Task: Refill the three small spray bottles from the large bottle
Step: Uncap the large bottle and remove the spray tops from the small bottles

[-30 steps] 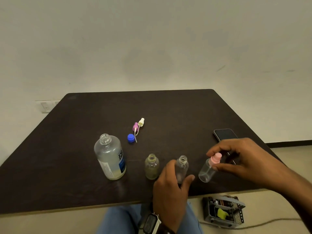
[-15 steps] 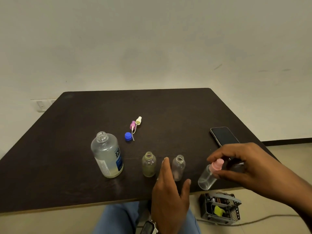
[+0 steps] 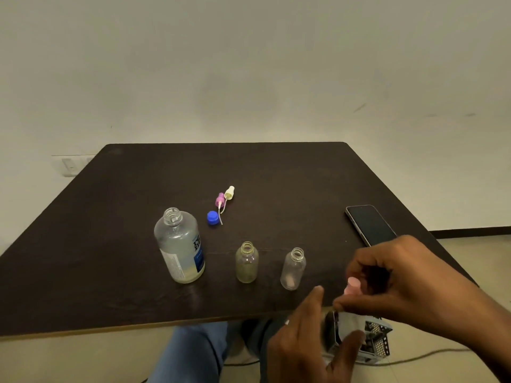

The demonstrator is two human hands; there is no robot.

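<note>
The large clear bottle stands uncapped on the dark table, with its blue cap lying behind it. Two small bottles stand open in a row: a yellowish one and a clear one. A purple spray head and a cream spray head lie further back. My right hand pinches the pink spray head of the third small bottle at the table's front edge; its body is blurred and mostly hidden. My left hand is spread just below it, fingers apart.
A dark phone lies flat at the table's right side, behind my right hand. A metal mesh box with a cable sits on the floor under the front right corner. My knee in jeans is below the front edge.
My left hand has left the clear open bottle and moved right toward the pink-topped bottle. My right hand has drawn that bottle nearer, over the table's front edge.
</note>
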